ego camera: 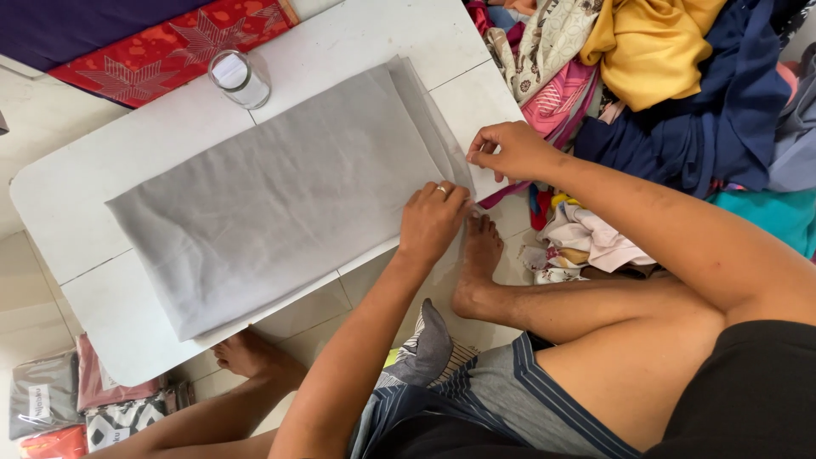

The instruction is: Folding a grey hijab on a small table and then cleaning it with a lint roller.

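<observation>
A folded grey cloth [280, 200] lies flat across a low white board [76, 187] on the tiled floor. My left hand [432, 223], with a ring on one finger, presses down on the cloth's near right edge. My right hand [508, 150] pinches the cloth's right corner at the board's edge, fingers closed on the fabric. My bare feet rest on the floor under and beside the board.
A clear glass jar [240, 78] with a white lid stands at the board's far side. A red patterned fabric [170, 47] lies beyond it. A heap of mixed clothes [663, 76] fills the right. Packaged folded fabrics [76, 404] sit bottom left.
</observation>
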